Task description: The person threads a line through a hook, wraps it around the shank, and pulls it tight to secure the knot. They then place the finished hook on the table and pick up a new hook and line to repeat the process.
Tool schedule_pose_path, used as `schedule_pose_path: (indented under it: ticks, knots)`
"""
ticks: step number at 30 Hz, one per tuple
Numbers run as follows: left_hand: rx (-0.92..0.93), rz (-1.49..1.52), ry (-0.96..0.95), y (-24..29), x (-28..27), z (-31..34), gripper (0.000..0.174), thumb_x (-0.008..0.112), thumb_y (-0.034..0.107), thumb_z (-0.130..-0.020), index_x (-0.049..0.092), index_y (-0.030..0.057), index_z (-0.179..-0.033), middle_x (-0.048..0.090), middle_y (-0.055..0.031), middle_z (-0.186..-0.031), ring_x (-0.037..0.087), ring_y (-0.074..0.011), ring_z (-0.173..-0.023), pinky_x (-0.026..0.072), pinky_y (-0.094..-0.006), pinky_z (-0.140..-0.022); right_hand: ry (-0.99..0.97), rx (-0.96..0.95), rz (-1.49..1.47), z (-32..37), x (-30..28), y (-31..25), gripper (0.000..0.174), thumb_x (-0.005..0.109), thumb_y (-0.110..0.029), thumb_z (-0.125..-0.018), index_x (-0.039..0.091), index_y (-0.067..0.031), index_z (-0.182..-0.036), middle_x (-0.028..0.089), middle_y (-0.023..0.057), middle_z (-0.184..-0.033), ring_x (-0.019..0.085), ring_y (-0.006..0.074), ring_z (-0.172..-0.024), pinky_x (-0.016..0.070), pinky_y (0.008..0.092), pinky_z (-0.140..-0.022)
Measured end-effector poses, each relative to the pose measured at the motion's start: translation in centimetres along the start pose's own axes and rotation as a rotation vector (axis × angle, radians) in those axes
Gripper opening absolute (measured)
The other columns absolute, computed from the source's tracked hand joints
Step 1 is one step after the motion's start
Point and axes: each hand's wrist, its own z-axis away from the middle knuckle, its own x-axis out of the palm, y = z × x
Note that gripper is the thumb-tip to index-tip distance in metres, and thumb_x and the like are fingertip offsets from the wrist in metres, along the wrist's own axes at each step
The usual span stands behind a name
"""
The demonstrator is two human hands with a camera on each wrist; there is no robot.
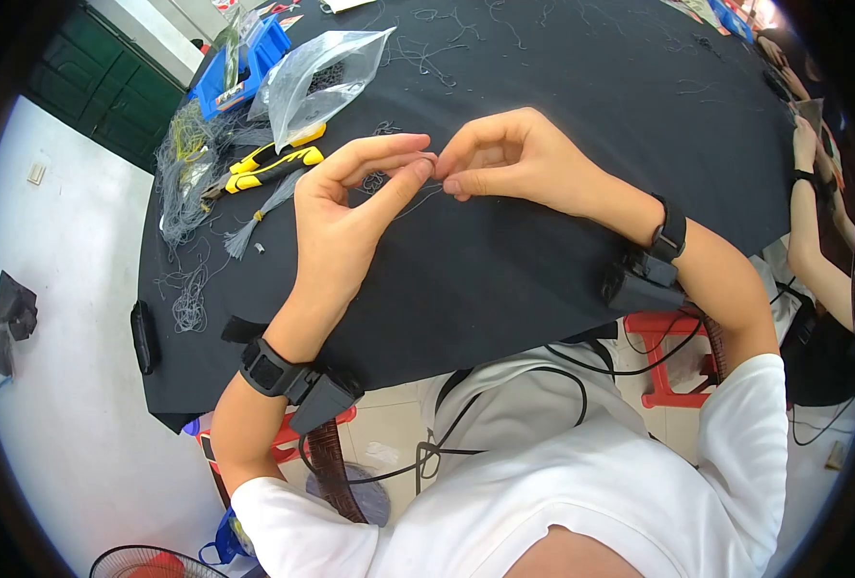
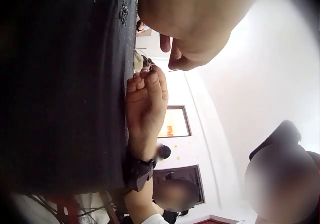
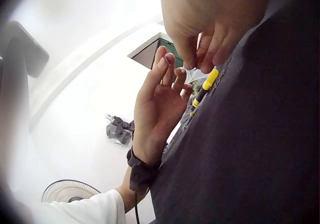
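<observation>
Both hands are raised over the black-covered table, fingertips close together. The left hand [image 1: 341, 217] pinches a thin grey cord [image 1: 421, 200] between thumb and index finger; the cord trails below the fingertips in the head view. Thumb and fingers of the right hand [image 1: 528, 164] come together beside the left fingertips, pinching something too small to make out, seemingly the same cord. In the right wrist view the left hand [image 3: 159, 106] has its other fingers loosely bent. The left wrist view shows the right hand [image 2: 147, 104] with its fingers curled in.
Yellow-black pliers [image 1: 273, 169], a bundle of grey cords [image 1: 263, 217], a clear plastic bag [image 1: 326, 82] and a blue bin [image 1: 244, 67] lie at the table's left. Loose cord tangles [image 1: 189, 301] are near the left edge. Another person's arm [image 1: 806, 212] is at the right.
</observation>
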Motion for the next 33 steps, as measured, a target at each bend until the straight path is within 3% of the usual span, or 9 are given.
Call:
schedule_pose_path:
  ticks: [4,16,22,28,33]
  knots:
    - [0.015,-0.013,-0.02,-0.11,0.09,0.03,0.021,0.067,0.001,-0.078,0.065,-0.0022,-0.099,0.068,-0.0083,-0.09,0.063,-0.0102,-0.085,0.0472,-0.0217,-0.078,0.004,0.033,-0.069,0.13,0.46,-0.48,0.015,0.066,-0.008,-0.083,0.065,0.0016,-0.094,0.066,0.0072,-0.084,0.062,0.0118,-0.075,0.05,0.0238,-0.071]
    - [0.284,-0.332,0.004,-0.01,-0.35,-0.26,0.016,0.066,-0.001,-0.077,0.068,0.0005,-0.092,0.068,-0.0055,-0.085,0.062,-0.0101,-0.079,0.0463,-0.0224,-0.075,0.044,0.054,-0.138,0.18,0.52,-0.37,0.014,0.067,-0.009,-0.082,0.065,0.0003,-0.092,0.065,0.0067,-0.084,0.061,0.0108,-0.075,0.0494,0.023,-0.071]
    - [0.206,-0.333,-0.001,0.19,-0.02,-0.29,0.007,0.067,0.002,-0.075,0.067,0.0006,-0.082,0.066,-0.0036,-0.082,0.059,-0.0095,-0.078,0.0445,-0.0227,-0.074,0.066,0.007,-0.087,0.16,0.4,-0.12,0.011,0.065,-0.008,-0.083,0.065,-0.0002,-0.091,0.064,0.0053,-0.083,0.06,0.0095,-0.075,0.0484,0.0217,-0.071]
    - [0.244,-0.436,-0.033,-0.41,-0.52,-0.39,0.01,0.069,0.007,-0.076,0.066,0.0002,-0.083,0.066,-0.003,-0.079,0.056,-0.0093,-0.073,0.0425,-0.0243,-0.072,0.058,0.0,-0.03,0.19,0.22,-0.15,0.012,0.064,-0.008,-0.083,0.065,0.0007,-0.092,0.065,0.0054,-0.085,0.06,0.0095,-0.077,0.0479,0.0218,-0.072]
    - [0.15,-0.343,0.0,0.32,-0.09,-0.13,0.012,0.069,0.01,-0.077,0.068,0.0026,-0.086,0.066,-0.0001,-0.078,0.058,-0.0069,-0.073,0.0386,-0.0217,-0.067,0.173,-0.022,-0.019,0.34,0.31,-0.02,0.017,0.064,-0.008,-0.083,0.065,0.0021,-0.097,0.065,0.0065,-0.088,0.061,0.0103,-0.081,0.0483,0.0227,-0.074]
